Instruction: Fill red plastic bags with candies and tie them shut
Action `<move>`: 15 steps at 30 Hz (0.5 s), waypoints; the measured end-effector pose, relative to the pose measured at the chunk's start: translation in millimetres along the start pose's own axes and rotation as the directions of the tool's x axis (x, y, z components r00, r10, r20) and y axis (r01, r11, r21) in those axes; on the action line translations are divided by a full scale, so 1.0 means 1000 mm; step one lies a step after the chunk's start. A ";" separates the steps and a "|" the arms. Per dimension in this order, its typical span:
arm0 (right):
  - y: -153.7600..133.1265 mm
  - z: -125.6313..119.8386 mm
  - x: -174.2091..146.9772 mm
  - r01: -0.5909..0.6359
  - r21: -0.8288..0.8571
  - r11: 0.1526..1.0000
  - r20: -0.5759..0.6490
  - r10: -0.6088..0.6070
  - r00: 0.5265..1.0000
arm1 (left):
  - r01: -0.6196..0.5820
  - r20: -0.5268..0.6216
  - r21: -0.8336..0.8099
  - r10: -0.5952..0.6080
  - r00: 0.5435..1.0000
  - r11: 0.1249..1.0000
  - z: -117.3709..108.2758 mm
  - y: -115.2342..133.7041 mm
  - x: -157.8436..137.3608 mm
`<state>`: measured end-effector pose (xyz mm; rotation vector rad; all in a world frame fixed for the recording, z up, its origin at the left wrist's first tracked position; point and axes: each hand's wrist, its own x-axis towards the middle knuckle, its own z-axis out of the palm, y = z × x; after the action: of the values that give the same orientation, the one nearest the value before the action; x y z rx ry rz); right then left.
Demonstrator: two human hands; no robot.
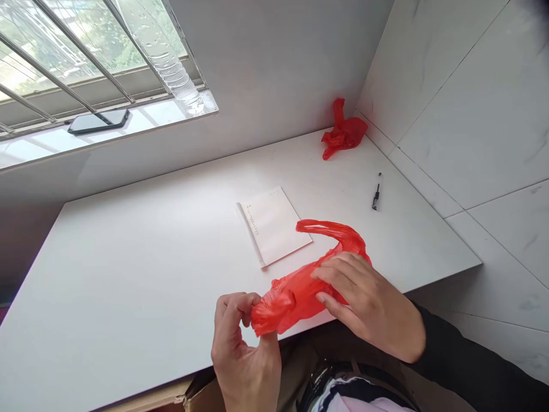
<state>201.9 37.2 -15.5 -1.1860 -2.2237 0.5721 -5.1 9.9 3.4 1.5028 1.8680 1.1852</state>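
A crumpled red plastic bag [300, 292] stretches between my two hands above the table's near edge. My left hand [246, 349] is closed on its left end, pinching the gathered plastic between thumb and fingers. Across the right part of the bag lies my right hand [369, 300], its fingers and thumb bent loosely round the plastic and slightly apart. The palm hides part of the bag. One looped handle [330, 228] sticks out beyond my right hand and curves back to the left, over the corner of a white notebook [277, 226].
A second red plastic bag [345, 134] lies crumpled in the table's far corner. A black pen [376, 197] is on the white table [141, 269] at right. On the windowsill are a phone [98, 121] and a clear water bottle [171, 71]. A tiled wall [484, 114] borders the right side.
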 end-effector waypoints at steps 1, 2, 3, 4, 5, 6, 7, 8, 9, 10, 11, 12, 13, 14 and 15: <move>0.002 0.001 0.000 -0.011 -0.048 0.999 0.031 0.012 0.999 | 0.019 -0.009 0.000 -0.019 1.000 1.000 -0.001 -0.002 -0.001; 0.002 0.001 -0.001 -0.016 -0.081 0.997 0.058 0.021 0.998 | 0.043 -0.029 -0.007 -0.043 0.999 0.999 -0.002 -0.004 -0.002; 0.001 -0.001 -0.003 -0.022 -0.105 0.994 0.080 0.030 0.996 | 0.066 -0.050 -0.019 -0.067 0.997 0.998 -0.003 -0.005 -0.003; -0.001 -0.004 -0.005 -0.030 -0.118 0.993 0.098 0.041 0.994 | 0.085 -0.073 -0.035 -0.087 0.994 0.996 -0.003 -0.006 -0.003; -0.004 -0.007 -0.007 -0.042 -0.122 0.992 0.117 0.056 0.991 | 0.098 -0.092 -0.049 -0.103 0.990 0.994 -0.004 -0.006 -0.004; -0.007 -0.011 -0.010 -0.062 -0.116 0.991 0.145 0.078 0.986 | 0.109 -0.098 -0.062 -0.115 0.989 0.992 -0.004 -0.006 -0.004; -0.010 -0.013 -0.012 -0.090 -0.101 0.991 0.182 0.107 0.977 | 0.114 -0.093 -0.075 -0.121 0.988 0.991 -0.005 -0.004 -0.004; -0.012 -0.014 -0.013 -0.119 -0.085 0.989 0.225 0.136 0.965 | 0.121 -0.067 -0.093 -0.128 0.990 0.988 -0.005 -0.002 -0.003; -0.013 -0.013 -0.014 -0.143 -0.079 0.987 0.269 0.159 0.950 | 0.139 -0.027 -0.122 -0.143 0.989 0.983 -0.005 0.000 -0.003; -0.013 -0.011 -0.015 -0.158 -0.096 0.983 0.296 0.180 0.938 | 0.176 0.023 -0.165 -0.175 0.984 0.970 -0.004 0.002 -0.001; -0.011 -0.007 -0.016 -0.162 -0.138 0.977 0.308 0.197 0.931 | 0.231 0.080 -0.224 -0.218 0.973 0.947 -0.003 0.004 0.000; -0.008 -0.003 -0.017 -0.154 -0.193 0.969 0.303 0.208 0.930 | 0.304 0.138 -0.294 -0.274 0.952 0.906 -0.002 0.004 0.001; -0.004 0.002 -0.017 -0.143 -0.247 0.958 0.284 0.213 0.935 | 0.387 0.198 -0.367 -0.336 0.921 0.846 -0.001 0.004 0.002; 0.000 0.006 -0.018 -0.141 -0.290 0.947 0.259 0.219 0.941 | 0.470 0.257 -0.432 -0.394 0.882 0.770 0.000 0.003 0.003; 0.005 0.009 -0.018 -0.147 -0.315 0.938 0.235 0.227 0.945 | 0.532 0.298 -0.485 -0.440 0.847 0.694 0.001 0.002 0.004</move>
<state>207.2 23.6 -29.6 -1.5692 -2.5053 0.5137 -4.5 13.9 5.1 0.6875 1.4887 1.1564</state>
